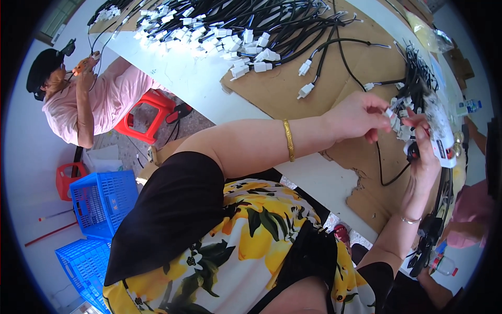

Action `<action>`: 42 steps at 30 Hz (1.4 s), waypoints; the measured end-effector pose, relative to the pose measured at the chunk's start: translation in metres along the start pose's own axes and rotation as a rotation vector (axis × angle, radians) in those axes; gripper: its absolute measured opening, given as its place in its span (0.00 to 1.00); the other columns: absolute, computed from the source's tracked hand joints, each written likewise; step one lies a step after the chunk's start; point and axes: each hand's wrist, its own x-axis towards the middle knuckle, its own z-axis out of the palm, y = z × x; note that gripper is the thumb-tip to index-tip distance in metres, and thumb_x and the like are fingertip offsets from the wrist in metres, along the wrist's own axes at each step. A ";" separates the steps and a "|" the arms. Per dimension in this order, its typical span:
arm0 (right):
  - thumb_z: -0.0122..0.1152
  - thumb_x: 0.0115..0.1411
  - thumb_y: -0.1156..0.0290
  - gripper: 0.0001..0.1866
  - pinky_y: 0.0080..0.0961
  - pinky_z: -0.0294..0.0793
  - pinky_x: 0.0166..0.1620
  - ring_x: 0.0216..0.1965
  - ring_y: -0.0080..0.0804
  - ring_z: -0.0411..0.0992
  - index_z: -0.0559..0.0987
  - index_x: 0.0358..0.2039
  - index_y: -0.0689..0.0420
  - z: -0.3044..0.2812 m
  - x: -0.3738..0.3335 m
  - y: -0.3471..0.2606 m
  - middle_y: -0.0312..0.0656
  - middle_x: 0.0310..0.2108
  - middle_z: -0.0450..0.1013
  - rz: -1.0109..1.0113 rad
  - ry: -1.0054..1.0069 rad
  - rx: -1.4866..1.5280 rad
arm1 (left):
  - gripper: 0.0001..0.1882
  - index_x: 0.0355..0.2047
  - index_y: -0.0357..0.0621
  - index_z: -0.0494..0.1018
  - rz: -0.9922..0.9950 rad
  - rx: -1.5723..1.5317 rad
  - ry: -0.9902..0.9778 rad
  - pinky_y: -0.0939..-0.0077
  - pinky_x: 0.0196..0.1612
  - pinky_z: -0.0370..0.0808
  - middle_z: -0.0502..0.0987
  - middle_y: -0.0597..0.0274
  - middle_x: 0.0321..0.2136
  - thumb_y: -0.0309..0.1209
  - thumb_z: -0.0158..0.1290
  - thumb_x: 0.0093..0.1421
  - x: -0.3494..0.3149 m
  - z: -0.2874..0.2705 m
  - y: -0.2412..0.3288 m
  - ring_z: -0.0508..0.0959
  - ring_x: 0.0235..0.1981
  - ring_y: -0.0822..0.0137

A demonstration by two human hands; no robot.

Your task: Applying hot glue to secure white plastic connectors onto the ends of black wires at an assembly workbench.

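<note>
white connectors [241, 70], black cables [272, 21], brown cardboard [282, 97], yellow-and-white lemon-patterned garment [256, 238].

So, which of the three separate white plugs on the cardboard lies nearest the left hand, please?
The rightmost plug, just beyond the left hand; both others lie farther left.

Shows no legible wording. On the upper blue crate [119, 196], bears small pale characters, too small to read. On the white device [446, 153], carries a dark and red marking, illegible. On the clear bottle with the blue label [471, 106], bears lettering too small to read.
</note>
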 end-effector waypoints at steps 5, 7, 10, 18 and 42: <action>0.56 0.50 0.74 0.07 0.43 0.60 0.53 0.34 0.33 0.71 0.70 0.29 0.61 -0.007 -0.002 -0.006 0.44 0.28 0.70 -0.027 0.001 0.049 | 0.09 0.37 0.36 0.69 0.131 -0.056 0.151 0.84 0.22 0.70 0.74 0.62 0.24 0.24 0.48 0.54 0.007 -0.006 0.003 0.72 0.18 0.76; 0.57 0.49 0.73 0.08 0.40 0.62 0.51 0.35 0.32 0.70 0.70 0.29 0.60 -0.009 -0.005 -0.006 0.44 0.29 0.70 0.033 0.045 0.033 | 0.10 0.37 0.35 0.69 0.097 0.001 0.205 0.84 0.24 0.71 0.74 0.62 0.25 0.22 0.48 0.54 0.008 -0.006 0.001 0.72 0.19 0.76; 0.59 0.48 0.71 0.10 0.33 0.65 0.47 0.35 0.32 0.70 0.71 0.29 0.59 -0.013 -0.013 -0.011 0.43 0.30 0.71 0.125 0.045 -0.108 | 0.10 0.38 0.35 0.69 0.094 0.006 0.203 0.84 0.25 0.72 0.74 0.62 0.25 0.21 0.48 0.54 0.009 -0.008 -0.002 0.72 0.20 0.76; 0.63 0.45 0.64 0.16 0.24 0.66 0.41 0.32 0.28 0.70 0.73 0.31 0.60 -0.023 -0.039 -0.011 0.41 0.30 0.72 0.222 0.039 -0.238 | 0.10 0.36 0.34 0.69 0.074 0.088 0.193 0.83 0.27 0.72 0.73 0.62 0.26 0.21 0.48 0.53 0.006 -0.006 0.004 0.73 0.22 0.75; 0.63 0.47 0.71 0.17 0.19 0.70 0.40 0.34 0.24 0.72 0.72 0.37 0.64 -0.021 -0.050 -0.009 0.41 0.32 0.74 0.340 -0.018 -0.207 | 0.10 0.34 0.34 0.72 0.245 0.313 0.264 0.84 0.29 0.74 0.75 0.62 0.26 0.16 0.50 0.49 0.008 -0.003 -0.008 0.75 0.25 0.75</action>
